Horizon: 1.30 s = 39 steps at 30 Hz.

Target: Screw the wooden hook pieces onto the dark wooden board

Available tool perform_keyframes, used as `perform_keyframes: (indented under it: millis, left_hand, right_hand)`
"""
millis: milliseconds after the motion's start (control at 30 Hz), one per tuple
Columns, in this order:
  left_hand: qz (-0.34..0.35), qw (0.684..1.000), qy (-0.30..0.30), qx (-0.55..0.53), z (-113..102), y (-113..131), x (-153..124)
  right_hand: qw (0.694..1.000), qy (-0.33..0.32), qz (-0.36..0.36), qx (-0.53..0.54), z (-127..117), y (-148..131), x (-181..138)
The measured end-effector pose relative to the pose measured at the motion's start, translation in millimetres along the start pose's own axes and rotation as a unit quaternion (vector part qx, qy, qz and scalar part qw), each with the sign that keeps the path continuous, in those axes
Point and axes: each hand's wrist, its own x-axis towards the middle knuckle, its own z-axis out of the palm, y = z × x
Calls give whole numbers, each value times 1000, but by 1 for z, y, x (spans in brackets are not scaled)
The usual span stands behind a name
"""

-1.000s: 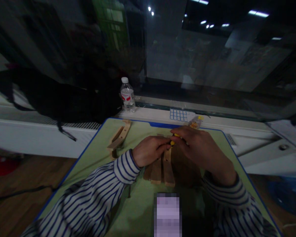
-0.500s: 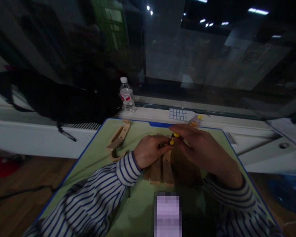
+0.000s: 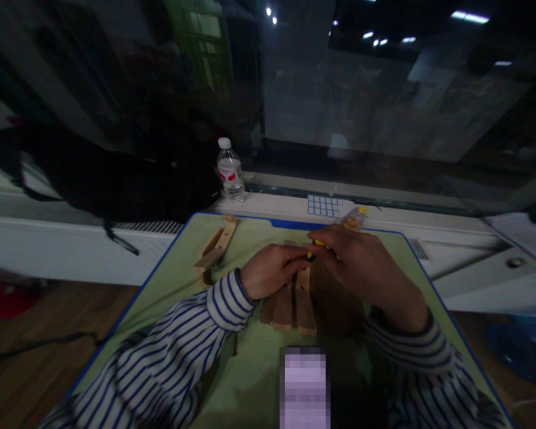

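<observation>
My right hand (image 3: pixel 361 262) is closed, with thumb and fingers pinching a small yellow-and-black tool (image 3: pixel 319 242) whose exact kind is hard to make out. My left hand (image 3: pixel 270 271) is closed too, its fingertips pinched at the tool's lower yellow-and-black part (image 3: pixel 310 256). Both hands meet above flat wooden pieces (image 3: pixel 304 307), which lie side by side on the table and have small holes. The hands cover the far ends of these pieces. Left of my left hand lies a joined wooden part (image 3: pixel 218 247) with holes and a curved piece.
The pale green table (image 3: pixel 170 286) has a blue edge. A pixelated phone-like rectangle (image 3: pixel 304 387) is at the near side. On the sill beyond stand a water bottle (image 3: pixel 231 173) and a small clear bag (image 3: pixel 354 218). A black bag (image 3: pixel 116 179) lies at left.
My right hand has turned slightly and shifted a little left at the wrist, its fingers changing position on the tool. My left hand stays nearly in place, still pinching.
</observation>
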Motion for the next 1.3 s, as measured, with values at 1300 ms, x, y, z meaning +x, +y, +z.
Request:
perform_keyframes:
  millis: [1300]
  left_hand:
    - [4, 991, -95, 91, -38, 29, -21]
  right_hand:
    - [1000, 14, -3, -2, 2, 1, -2]
